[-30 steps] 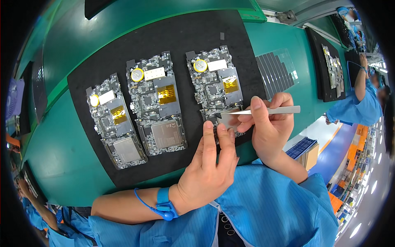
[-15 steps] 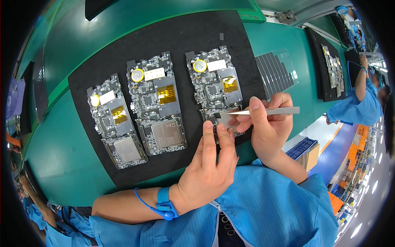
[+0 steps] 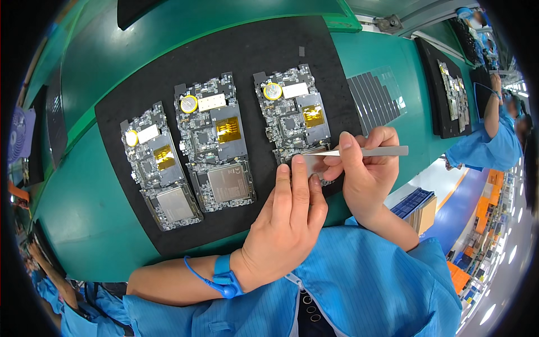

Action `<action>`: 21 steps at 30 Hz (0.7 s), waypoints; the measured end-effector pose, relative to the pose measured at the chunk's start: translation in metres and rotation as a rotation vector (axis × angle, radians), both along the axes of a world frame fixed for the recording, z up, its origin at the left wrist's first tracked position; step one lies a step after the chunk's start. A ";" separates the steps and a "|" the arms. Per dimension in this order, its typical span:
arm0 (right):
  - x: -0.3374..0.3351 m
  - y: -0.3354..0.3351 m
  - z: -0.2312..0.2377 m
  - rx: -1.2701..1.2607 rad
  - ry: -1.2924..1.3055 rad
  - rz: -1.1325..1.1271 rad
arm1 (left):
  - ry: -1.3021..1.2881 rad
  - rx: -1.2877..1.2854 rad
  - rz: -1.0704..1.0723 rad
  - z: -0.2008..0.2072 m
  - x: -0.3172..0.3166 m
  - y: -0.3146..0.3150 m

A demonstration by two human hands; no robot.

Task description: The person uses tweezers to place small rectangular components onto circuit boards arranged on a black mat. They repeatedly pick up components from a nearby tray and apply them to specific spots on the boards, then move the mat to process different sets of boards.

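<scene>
My right hand pinches a pair of metal tweezers, whose tips point left over the lower part of the rightmost circuit board. My left hand lies palm down at that board's lower end. Its fingers are stretched out, with the fingertips on the board right beside the tweezer tips. They hide much of the metal plate there. A yellow-rimmed coin cell, a white block and a gold-coloured film patch sit on the board's upper part. A blue strap circles my left wrist.
Two similar boards, a middle one and a left one, lie on the black mat. A clear sheet of strips is right of it on the green table. Another mat with boards and a person are farther right.
The fingers of my left hand have shifted slightly upward, and one fingertip now covers the spot where a small dark piece showed by the tweezer tips. My right hand has hardly moved.
</scene>
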State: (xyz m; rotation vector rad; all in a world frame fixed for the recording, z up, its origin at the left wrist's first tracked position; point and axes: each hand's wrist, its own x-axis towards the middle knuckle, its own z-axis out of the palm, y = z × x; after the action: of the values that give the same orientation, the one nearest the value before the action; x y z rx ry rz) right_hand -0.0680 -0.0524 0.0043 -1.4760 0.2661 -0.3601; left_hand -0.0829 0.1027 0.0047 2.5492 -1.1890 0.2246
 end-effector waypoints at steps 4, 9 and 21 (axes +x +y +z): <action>0.000 0.004 0.002 -0.149 0.014 -0.015 | 0.067 -0.037 0.007 0.003 0.005 0.000; -0.005 -0.002 -0.008 -0.297 -0.185 0.043 | 0.156 -0.048 -0.015 0.007 0.004 0.002; -0.008 0.003 -0.013 -0.409 -0.315 0.117 | 0.111 0.042 -0.056 0.009 -0.003 0.004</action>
State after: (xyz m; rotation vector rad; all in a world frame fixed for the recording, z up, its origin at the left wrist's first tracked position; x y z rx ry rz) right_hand -0.0758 -0.0490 -0.0084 -1.7962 -0.1567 -0.5681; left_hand -0.0857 0.1065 0.0133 2.5233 -1.2329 0.0447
